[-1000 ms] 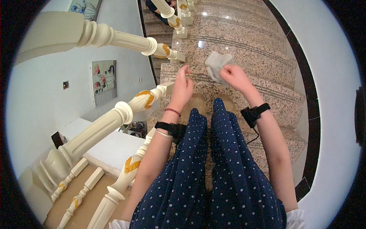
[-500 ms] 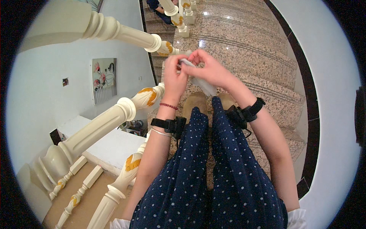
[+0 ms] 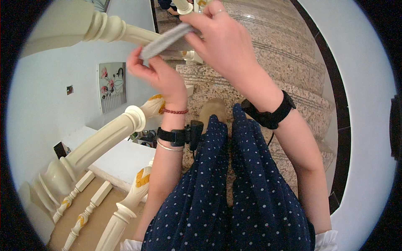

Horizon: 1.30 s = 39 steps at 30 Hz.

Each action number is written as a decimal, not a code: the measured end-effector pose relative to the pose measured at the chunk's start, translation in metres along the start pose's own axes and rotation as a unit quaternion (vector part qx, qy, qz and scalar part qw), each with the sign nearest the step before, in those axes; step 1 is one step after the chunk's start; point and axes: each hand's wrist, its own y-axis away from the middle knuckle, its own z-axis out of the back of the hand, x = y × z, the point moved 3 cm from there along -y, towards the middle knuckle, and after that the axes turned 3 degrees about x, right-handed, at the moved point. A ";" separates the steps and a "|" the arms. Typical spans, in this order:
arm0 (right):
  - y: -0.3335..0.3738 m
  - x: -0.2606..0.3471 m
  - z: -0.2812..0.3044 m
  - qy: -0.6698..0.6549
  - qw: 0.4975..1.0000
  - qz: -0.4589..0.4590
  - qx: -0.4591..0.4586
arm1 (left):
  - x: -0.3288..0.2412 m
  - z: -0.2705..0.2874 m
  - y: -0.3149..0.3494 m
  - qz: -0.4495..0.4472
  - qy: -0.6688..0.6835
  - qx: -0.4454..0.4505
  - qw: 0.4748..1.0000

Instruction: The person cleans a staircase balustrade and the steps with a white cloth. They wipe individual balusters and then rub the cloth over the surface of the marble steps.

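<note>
A grey-white cloth [image 3: 166,41], folded into a narrow strip and smeared by motion, stretches slantwise between my two hands. Its lower left end is pinched in the fingers of my left hand [image 3: 161,79]. My right hand [image 3: 226,44], higher up and farther right, grips the other end. Behind the cloth runs a cream baluster [image 3: 136,33], partly covered by it; whether the cloth touches the baluster I cannot tell. Black straps with small devices circle both wrists, and a red bead bracelet [image 3: 176,111] is on the left one.
Speckled stone stairs [image 3: 268,54] rise ahead, under my shoes [image 3: 212,109]. Cream balusters with gold leaf carving, such as this lower baluster [image 3: 104,136], line the left side. Past them are a white ledge [image 3: 121,161] and a flower picture [image 3: 112,85]. Another person's legs [image 3: 167,5] show at the top.
Both hands have moved up and apart, the left hand leftward. The cloth, bunched between them and hanging down before, is now pulled out into a strip in front of the upper baluster.
</note>
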 end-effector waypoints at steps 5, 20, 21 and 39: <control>-0.013 0.018 0.019 -0.232 0.972 -0.026 0.018 | -0.047 -0.009 -0.012 -0.074 0.071 -0.031 0.994; 0.112 -0.004 -0.128 -0.285 0.876 -0.259 0.291 | 0.092 0.056 0.119 0.542 0.095 0.193 0.812; 0.121 -0.002 -0.137 -0.288 0.865 -0.253 0.325 | 0.100 0.062 0.124 0.542 0.095 0.195 0.812; 0.155 0.014 -0.159 -0.250 0.843 -0.191 0.436 | 0.125 0.107 0.135 0.365 -0.112 0.034 0.924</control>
